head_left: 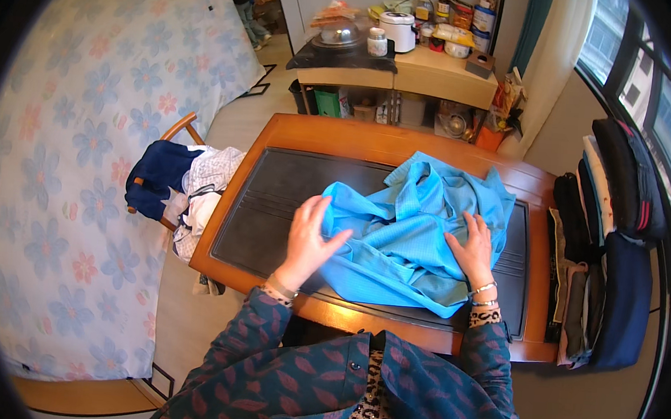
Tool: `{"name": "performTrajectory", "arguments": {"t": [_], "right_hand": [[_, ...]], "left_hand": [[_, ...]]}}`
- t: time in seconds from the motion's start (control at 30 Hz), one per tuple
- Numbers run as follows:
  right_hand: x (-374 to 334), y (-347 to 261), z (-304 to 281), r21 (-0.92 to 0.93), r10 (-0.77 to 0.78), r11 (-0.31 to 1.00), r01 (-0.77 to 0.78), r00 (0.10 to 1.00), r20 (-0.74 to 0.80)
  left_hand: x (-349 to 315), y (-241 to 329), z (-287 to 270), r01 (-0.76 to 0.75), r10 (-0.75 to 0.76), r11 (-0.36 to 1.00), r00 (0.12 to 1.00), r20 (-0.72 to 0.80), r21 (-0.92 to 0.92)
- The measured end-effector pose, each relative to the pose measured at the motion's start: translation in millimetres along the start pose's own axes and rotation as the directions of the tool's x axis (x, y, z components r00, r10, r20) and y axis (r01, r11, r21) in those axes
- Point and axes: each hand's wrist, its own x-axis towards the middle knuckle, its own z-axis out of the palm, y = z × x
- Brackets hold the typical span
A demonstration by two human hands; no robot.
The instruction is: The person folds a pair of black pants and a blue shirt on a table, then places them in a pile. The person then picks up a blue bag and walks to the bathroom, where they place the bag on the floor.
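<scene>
A crumpled bright blue cloth [403, 245], perhaps a garment, lies in loose folds across the dark inset top of a wooden table [232, 237]. At the cloth's left edge is my left hand [310, 239], its fingers spread and the thumb held apart. My right hand [472, 254] rests on the right part of the cloth, fingers apart and stretched out. Neither hand is closed around the fabric. The folds hide what kind of garment it may be.
Folded clothes [605, 252] are stacked at the table's right side by the window. To the left, a wooden chair [184, 127] holds a pile of clothes [163, 174] beside a flowered bed [80, 192]. Beyond the table, a desk [446, 73] carries a white cooker [397, 33] and jars.
</scene>
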Motion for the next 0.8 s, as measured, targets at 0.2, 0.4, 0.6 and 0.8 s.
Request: {"name": "performTrajectory", "arguments": {"t": [0.2, 0.4, 0.6, 0.8], "right_hand": [[-4, -2, 5, 0.074, 0.041, 0.996, -0.041, 0.999, 0.009], [-2, 2, 2, 0.04, 0.065, 0.997, -0.067, 0.997, 0.041], [-5, 1, 7, 0.055, 0.078, 0.996, -0.077, 0.997, -0.012], [-6, -3, 10, 0.092, 0.038, 0.995, -0.033, 0.998, -0.054]], "left_hand": [[6, -2, 49, 0.219, -0.231, 0.973, 0.919, 0.321, 0.075], [5, -24, 54, 0.229, -0.254, 0.962, 0.949, 0.185, 0.146], [42, -80, -40, 0.529, -0.506, 0.846, 0.762, -0.404, -0.061], [15, -3, -4, -0.048, 0.033, 0.992, 0.991, -0.132, -0.114]]}}
